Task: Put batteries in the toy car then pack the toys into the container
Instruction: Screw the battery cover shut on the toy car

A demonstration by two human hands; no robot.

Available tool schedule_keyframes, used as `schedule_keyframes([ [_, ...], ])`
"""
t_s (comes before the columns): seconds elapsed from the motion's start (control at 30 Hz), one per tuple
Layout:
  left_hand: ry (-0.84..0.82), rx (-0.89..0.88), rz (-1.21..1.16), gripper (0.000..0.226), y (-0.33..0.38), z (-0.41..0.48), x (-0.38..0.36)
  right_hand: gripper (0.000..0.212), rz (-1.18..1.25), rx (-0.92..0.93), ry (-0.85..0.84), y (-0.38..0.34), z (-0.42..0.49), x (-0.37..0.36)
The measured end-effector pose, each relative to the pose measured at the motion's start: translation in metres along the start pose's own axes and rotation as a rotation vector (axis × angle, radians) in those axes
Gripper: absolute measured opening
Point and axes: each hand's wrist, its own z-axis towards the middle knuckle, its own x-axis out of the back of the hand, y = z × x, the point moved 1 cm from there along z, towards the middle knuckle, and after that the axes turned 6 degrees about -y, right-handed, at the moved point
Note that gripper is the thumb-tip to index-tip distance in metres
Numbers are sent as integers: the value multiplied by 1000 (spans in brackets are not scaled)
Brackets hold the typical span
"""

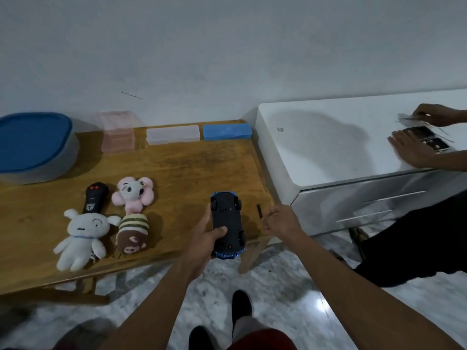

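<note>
**Toy car held upside down over the near edge of the surface**

A worn wooden surface (pixel 177 168) stands against a plain white wall, over a grey marbled floor; a white cabinet (pixel 316 147) adjoins it on the right, where another person's hands rest by some small dark things. Along the back of the surface sit a grey container (pixel 38 157) with a blue lid, a pink clear box (pixel 117 132), a frosted white box (pixel 173 134) and a blue box (pixel 227 131); nearer lie a black remote (pixel 94 200), a white plush (pixel 80 236), a pink flower plush (pixel 132 193) and a striped brown plush (pixel 132 231).

The toy car (pixel 227 223) is blue, turned belly up so its black underside and wheels show; it lies lengthwise at the front right of the surface, its near end past the edge. The left hand (pixel 204 238) grasps it, thumb pressed on the underside. The right hand (pixel 280 221) hovers just beside it, fingers loosely curled and holding nothing, near a small black piece (pixel 259 210) on the wood.
</note>
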Motion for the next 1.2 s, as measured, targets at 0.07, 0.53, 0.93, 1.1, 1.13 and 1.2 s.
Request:
schedule_keyframes([
  [0.07,11,-10,-2,73,0,5,-6,15,-114,32,25,5,7,5],
  [0.53,171,-60,-54,73,-10,28,-39,32,-656,274,-31,6,51,-3],
  [0.93,204,-29,-66,76,-9,33,-32,23,-668,233,-66,1,62,-1],
  [1.1,189,-50,-94,82,3,38,-22,15,-456,286,-77,-31,65,1],
  [1.13,188,-63,-100,83,6,39,-20,7,-381,310,-71,-39,65,1],
  [1.2,165,-92,-100,84,12,40,-13,17,-216,380,-99,-57,61,2],
])
